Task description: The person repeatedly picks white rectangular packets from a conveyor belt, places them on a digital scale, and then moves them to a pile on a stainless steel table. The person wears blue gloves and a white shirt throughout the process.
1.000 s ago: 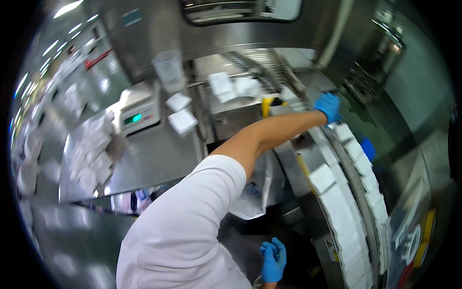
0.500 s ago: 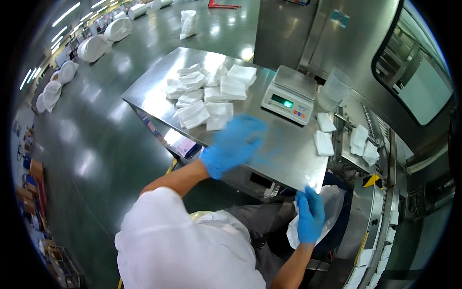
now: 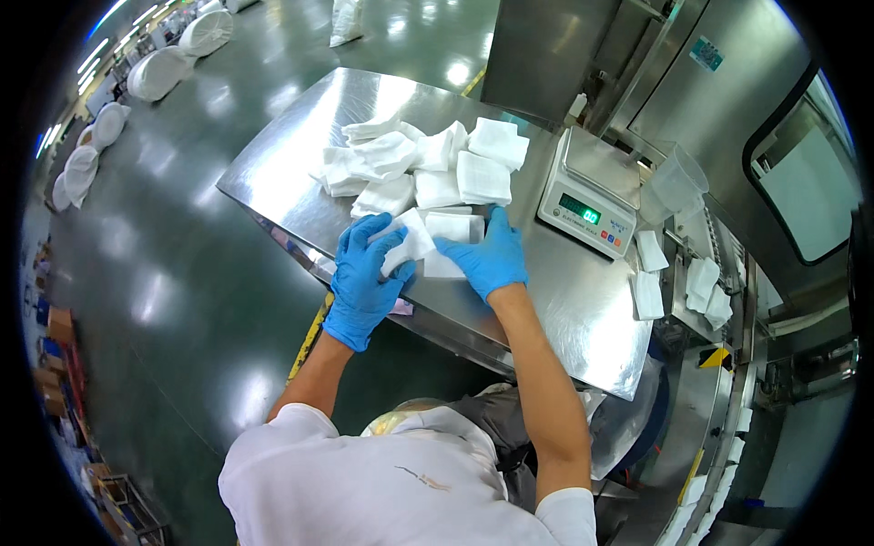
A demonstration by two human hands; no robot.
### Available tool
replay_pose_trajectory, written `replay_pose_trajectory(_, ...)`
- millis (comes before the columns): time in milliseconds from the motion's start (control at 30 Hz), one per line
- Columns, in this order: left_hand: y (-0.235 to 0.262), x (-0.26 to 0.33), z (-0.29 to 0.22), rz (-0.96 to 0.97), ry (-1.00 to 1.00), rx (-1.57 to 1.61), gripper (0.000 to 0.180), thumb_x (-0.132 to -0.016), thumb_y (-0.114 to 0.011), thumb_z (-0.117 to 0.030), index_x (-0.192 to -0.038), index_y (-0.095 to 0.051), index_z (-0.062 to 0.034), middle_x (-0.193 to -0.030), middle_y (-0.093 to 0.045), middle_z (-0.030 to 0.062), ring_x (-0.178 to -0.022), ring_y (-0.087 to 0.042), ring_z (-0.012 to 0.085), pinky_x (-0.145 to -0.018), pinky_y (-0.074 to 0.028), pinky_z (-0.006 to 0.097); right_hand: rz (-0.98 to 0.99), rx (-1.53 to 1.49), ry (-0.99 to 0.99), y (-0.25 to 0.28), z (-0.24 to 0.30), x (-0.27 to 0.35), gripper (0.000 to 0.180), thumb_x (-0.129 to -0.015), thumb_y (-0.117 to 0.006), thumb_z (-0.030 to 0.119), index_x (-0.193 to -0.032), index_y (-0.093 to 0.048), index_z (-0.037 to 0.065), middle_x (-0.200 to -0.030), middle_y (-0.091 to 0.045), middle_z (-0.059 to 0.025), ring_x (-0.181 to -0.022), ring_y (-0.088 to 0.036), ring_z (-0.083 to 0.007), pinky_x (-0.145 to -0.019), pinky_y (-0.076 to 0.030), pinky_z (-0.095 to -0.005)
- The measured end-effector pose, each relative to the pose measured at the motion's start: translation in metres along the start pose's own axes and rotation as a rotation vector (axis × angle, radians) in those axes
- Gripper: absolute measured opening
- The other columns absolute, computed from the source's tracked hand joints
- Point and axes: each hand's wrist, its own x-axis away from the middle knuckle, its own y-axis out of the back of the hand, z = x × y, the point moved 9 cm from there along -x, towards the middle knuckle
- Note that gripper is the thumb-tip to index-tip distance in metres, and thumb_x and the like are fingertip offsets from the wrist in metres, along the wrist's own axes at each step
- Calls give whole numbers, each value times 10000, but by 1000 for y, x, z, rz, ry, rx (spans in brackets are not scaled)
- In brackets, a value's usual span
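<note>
Both my hands, in blue gloves, are at the near edge of a pile of folded white cloths (image 3: 437,188) on a steel table. My left hand (image 3: 358,284) curls its fingers round a tilted stack of folded cloths (image 3: 411,242) at the table's front edge. Just to the right, my right hand (image 3: 492,260) has its thumb and fingers about another small stack (image 3: 454,227). A further white cloth (image 3: 442,267) lies flat between the two hands, partly covered.
An electronic scale (image 3: 592,196) with a lit green display stands right of the pile on the steel table (image 3: 555,314). Beyond it are a clear plastic jug (image 3: 675,187) and loose white cloths (image 3: 647,296) beside a conveyor (image 3: 719,400). A translucent bag (image 3: 628,423) hangs below the table's right corner.
My right hand has come up from beside the bag to the pile. My left hand has moved left onto the cloths, and both now grip stacks. The view has shifted.
</note>
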Motion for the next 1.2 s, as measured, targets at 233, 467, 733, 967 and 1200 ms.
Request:
replay_pose_trajectory(233, -6, 2, 5, -8, 2, 11, 482, -764, -818, -107, -1222, -668, -117, -1339, -551, 158, -1230, -512, 361, -1055, -432, 452, 87, -150, -86, 5, -32, 17, 866, -623, -930, 405, -1256, -556, -52, -1166, -651, -242, -1048, -641, -331, -904, -527, -411)
replay_pose_trajectory(467, 3, 4, -20, -98, 9, -81, 459, -784, -785, -77, -1223, -657, -119, -1355, -539, 164, -1263, -504, 369, -1068, -431, 453, -3, -48, -79, 25, -23, 36, 788, -638, -942, 360, -1178, -506, -13, -1056, -625, -161, -928, -638, -249, -825, -540, -373)
replay_pose_trajectory(733, -32, 23, -93, 66, 17, 324, 698, -817, -763, -90, -1441, -457, -32, -1460, -447, 208, -1338, -471, 355, -1132, -383, 438, -20, -502, -100, 48, -56, 61, 707, -727, -881, 211, -1254, -456, 7, -1163, -607, -172, -1057, -633, -264, -877, -555, -378)
replay_pose_trajectory(967, -146, 21, -108, 584, 368, 942, 1121, -669, -925, -121, -1568, -263, -19, -1495, -437, 191, -1359, -470, 285, -1130, -402, 391, 104, -780, -115, 100, -70, 111, 594, -803, -817, 153, -1295, -506, 34, -1182, -629, -147, -1040, -651, -220, -796, -584, -335)
replay_pose_trajectory(1200, -146, 0, -153, 740, 225, 1021, 1046, -649, -889, -41, -1552, -365, -100, -1441, -505, 119, -1307, -506, 246, -1093, -431, 377, -33, -889, -94, 145, -107, 123, 287, -940, -711, 155, -1192, -676, 21, -1080, -698, -59, -962, -637, -135, -849, -541, -277)
